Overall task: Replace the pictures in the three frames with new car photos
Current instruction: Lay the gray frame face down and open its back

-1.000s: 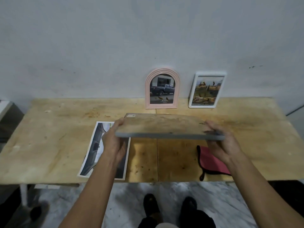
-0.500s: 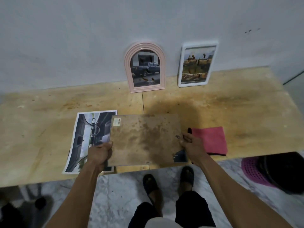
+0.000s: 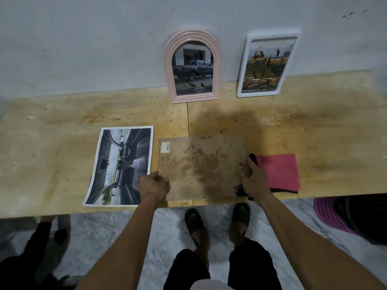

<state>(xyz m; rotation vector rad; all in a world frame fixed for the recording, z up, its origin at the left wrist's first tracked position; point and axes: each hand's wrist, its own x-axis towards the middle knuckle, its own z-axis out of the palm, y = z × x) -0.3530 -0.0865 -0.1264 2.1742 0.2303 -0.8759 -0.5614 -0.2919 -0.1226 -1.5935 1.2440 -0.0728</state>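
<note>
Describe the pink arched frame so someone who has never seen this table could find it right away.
Start at the wooden table and follow its far edge to the grey wall. Two frames lean there side by side; the pink arched frame is the left one, showing a dark pickup truck. Its neighbour, the white frame, is rectangular, while this one has a rounded top.

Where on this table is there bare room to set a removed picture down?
Bare wood lies left of the car photo, in the strip between it and the pink arched frame, and right of the red cloth below the white frame. The front middle is crowded: both hands, left hand and right hand, hold the face-down frame.
</note>
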